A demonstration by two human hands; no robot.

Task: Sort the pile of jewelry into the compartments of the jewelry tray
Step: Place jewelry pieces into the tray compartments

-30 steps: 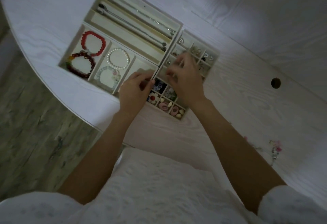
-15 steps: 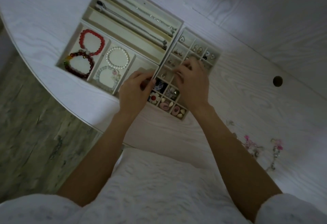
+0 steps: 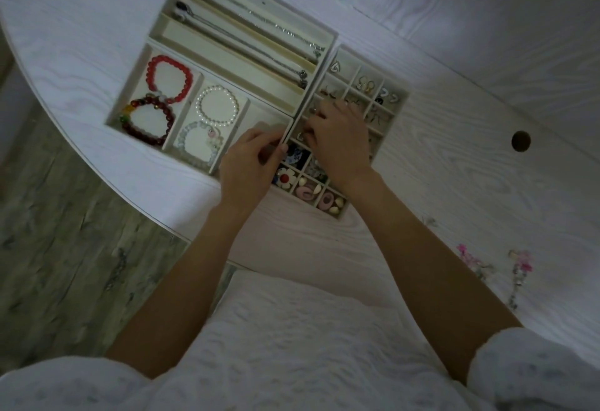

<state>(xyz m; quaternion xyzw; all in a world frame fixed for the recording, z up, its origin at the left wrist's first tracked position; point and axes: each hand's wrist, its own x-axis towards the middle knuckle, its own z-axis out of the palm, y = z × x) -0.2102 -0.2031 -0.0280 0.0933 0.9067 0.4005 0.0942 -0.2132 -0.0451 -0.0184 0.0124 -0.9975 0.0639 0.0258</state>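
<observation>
- Right hand (image 3: 341, 141): fingers curled over the earring tray (image 3: 394, 112); contents not visible.
- Left hand (image 3: 250, 167): pinches the tray edge.
- Remaining jewelry (image 3: 493, 267) lies at 4 o'clock on the surface (image 3: 454, 183), nearer the right hand.

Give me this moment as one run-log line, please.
left hand: at bracelet tray corner | right hand: over earring tray, fingers curled | pink pieces: unsorted on table

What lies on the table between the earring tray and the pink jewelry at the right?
In the head view, only bare table lies between the earring tray and the pink jewelry, apart from the right forearm crossing above it.
</observation>
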